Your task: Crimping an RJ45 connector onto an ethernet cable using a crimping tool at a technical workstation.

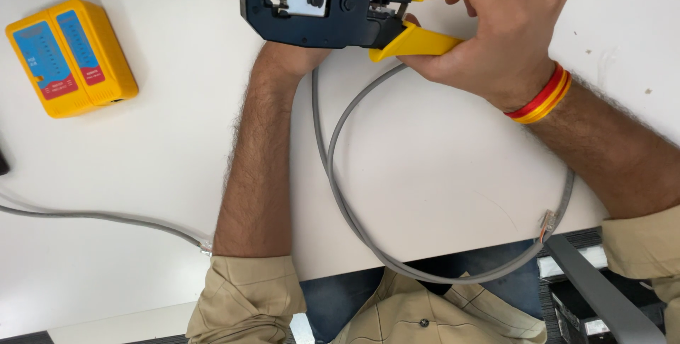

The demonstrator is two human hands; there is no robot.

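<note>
My right hand [496, 25] is closed around the two yellow handles of a crimping tool [319, 1] with a black head, held above the white table [425, 160] at the top of the view. My left forearm reaches up under the black head. Only the wrist end of my left hand [294, 54] shows, the fingers are hidden behind the tool. A grey cable [340, 195] runs from under the tool beside my left wrist, loops over the table's near edge and comes back up on the right. It ends in a clear plug [546, 221] by my right forearm.
A yellow cable tester [71, 57] in two joined parts lies at the upper left. A second grey cable [99, 216] crosses the left side and ends in a clear plug [205, 248] at my left sleeve. A grey chair armrest [602, 294] sits at the lower right.
</note>
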